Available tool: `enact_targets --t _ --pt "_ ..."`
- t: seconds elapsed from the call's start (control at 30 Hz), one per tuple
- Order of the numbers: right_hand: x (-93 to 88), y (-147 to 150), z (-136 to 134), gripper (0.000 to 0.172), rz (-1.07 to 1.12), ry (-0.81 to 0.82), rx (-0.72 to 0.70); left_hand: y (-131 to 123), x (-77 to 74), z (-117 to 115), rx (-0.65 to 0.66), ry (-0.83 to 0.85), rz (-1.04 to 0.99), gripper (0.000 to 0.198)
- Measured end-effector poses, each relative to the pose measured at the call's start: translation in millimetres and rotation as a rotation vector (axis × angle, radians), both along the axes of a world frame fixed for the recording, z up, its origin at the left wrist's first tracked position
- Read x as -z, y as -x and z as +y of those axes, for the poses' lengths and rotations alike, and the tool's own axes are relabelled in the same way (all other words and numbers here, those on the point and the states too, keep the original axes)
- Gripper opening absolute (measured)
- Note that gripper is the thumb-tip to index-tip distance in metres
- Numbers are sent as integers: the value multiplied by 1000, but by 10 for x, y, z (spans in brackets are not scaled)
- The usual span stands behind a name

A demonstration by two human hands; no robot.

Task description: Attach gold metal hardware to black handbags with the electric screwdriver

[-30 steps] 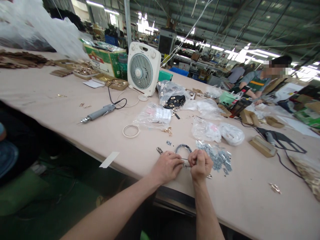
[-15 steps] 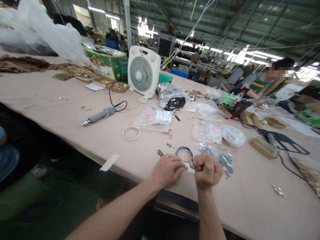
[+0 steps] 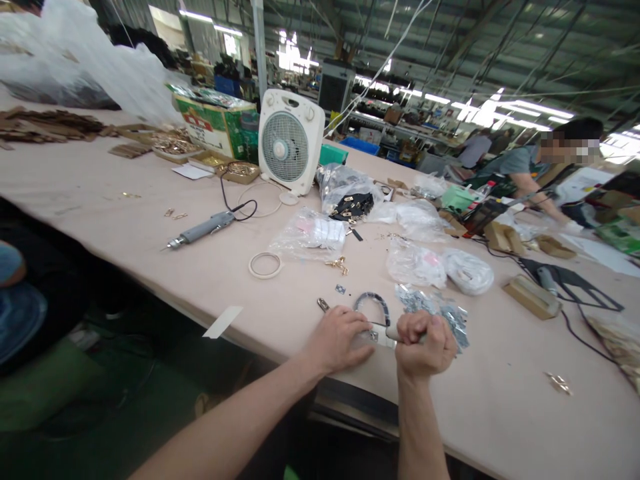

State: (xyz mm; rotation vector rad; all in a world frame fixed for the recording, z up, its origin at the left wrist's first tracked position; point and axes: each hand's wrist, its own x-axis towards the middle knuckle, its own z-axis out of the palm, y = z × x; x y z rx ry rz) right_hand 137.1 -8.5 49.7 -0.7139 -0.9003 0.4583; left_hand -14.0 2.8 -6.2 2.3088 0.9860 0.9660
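Note:
My left hand [image 3: 343, 339] presses down at the table's front edge, thumb and fingers around the left end of a flat white piece [image 3: 384, 335]. A small silvery metal plate [image 3: 373, 336] sits on that piece beside my fingertips. My right hand [image 3: 426, 343] is closed in a fist around a tool with a pale rounded end [image 3: 392, 332], which points left toward the plate; its kind is hidden by the fist. Just behind the white piece stands a dark curved loop [image 3: 373, 299] with a clear wrapping. A small metal fitting [image 3: 323, 305] lies beyond my left hand.
Small silvery plates [image 3: 453, 316] lie heaped behind my right hand. Plastic bags [image 3: 313, 233], a tape roll [image 3: 265, 265], a corded electric screwdriver [image 3: 200, 231] and a white fan [image 3: 286, 143] stand farther back. A co-worker [image 3: 530, 170] reaches over the table at right.
My right fist has moved slightly right and turned, showing a little more of the tool's pale end. My left hand stays on the white piece. The co-worker's arm now stretches farther right.

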Motion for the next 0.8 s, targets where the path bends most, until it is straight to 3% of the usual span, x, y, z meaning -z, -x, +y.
enact_targets --t 0.13,0.33,0.53,0.7,0.8 --pt "62 109 -80 37 -47 30 -113 5 21 12 0 7 21 39" --pt "262 266 -125 39 -87 65 -140 -8 26 17 -18 25 9 27" --pt "333 331 -87 42 -181 124 -51 19 -26 6 -6 66 21 28" --pt "332 359 -2 47 -369 280 118 61 -49 4 25 53 26 28" --pt "269 301 54 46 -274 326 74 57 -53 -2 8 44 38 33"
